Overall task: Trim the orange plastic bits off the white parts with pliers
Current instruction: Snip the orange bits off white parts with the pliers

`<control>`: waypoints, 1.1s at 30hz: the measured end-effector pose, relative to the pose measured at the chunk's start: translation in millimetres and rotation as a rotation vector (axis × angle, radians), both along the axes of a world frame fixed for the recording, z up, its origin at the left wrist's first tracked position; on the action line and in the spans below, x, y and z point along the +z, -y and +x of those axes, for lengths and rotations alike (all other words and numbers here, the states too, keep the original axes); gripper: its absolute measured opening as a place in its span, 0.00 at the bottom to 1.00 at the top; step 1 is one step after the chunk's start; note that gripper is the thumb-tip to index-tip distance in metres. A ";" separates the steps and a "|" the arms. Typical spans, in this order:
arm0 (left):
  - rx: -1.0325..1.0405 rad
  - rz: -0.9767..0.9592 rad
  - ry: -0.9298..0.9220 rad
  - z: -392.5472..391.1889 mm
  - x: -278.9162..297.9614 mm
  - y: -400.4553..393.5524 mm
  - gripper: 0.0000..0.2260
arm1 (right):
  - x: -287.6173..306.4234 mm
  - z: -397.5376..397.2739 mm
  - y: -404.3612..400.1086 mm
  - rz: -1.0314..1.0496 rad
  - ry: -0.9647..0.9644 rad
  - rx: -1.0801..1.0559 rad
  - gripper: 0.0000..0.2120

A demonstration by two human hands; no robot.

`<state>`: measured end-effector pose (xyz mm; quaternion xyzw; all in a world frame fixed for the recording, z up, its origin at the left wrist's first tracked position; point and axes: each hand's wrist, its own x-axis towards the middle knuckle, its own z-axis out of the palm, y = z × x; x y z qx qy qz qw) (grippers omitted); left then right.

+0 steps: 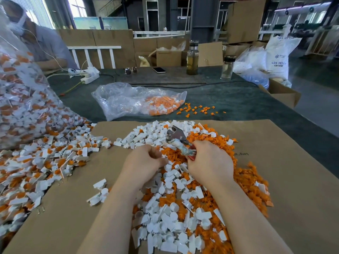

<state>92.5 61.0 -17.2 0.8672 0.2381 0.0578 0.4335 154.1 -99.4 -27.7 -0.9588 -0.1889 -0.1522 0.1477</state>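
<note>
Over the pile, right hand [209,162] grips pliers [178,139].

Even, soft daylight from rear windows [78,6], faint shadows, sharp centre, strong wide-angle bending at edges.

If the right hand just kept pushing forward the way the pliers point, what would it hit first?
Probably the heap of white parts just ahead. The right hand holds the pliers with the head aimed up and left, away from the person, low over that pile. Depth is hard to judge from one view.
</note>
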 end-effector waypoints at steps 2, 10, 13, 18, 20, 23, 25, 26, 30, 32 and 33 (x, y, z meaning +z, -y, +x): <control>-0.021 0.131 -0.029 2.1 -2.6 2.1 0.07 | -0.6 1.1 0.8 -0.015 0.003 -0.017 0.10; -0.020 0.250 0.002 1.2 -2.5 5.3 0.05 | -2.3 3.2 -2.3 -0.044 -0.075 0.069 0.11; 0.019 0.148 0.051 2.0 -0.1 3.4 0.04 | -2.7 3.5 -1.6 -0.015 -0.085 0.042 0.07; 0.007 0.040 0.109 2.8 1.9 1.8 0.02 | -1.4 3.3 1.3 0.015 -0.086 0.000 0.05; 0.005 0.023 0.123 2.0 2.5 2.4 0.04 | -1.2 3.9 1.4 0.030 -0.093 -0.004 0.06; 0.002 -0.046 0.154 1.5 3.1 1.4 0.05 | 0.2 5.7 2.6 0.090 -0.113 -0.009 0.06; 0.007 -0.178 0.163 1.0 3.6 0.7 0.06 | 0.7 6.7 4.3 0.092 -0.123 -0.013 0.06; 0.011 -0.245 0.161 0.5 4.6 0.6 0.07 | 0.4 7.1 5.3 0.087 -0.129 -0.017 0.06; 0.037 -0.510 0.179 0.9 7.3 1.5 0.08 | -0.2 7.4 8.1 0.075 -0.138 -0.034 0.06; 0.060 -0.589 0.177 1.7 7.7 2.1 0.08 | 0.2 6.9 5.9 0.064 -0.121 -0.017 0.09; 0.078 -0.616 0.178 2.0 7.8 2.1 0.07 | 0.1 6.1 3.9 0.060 -0.116 -0.005 0.12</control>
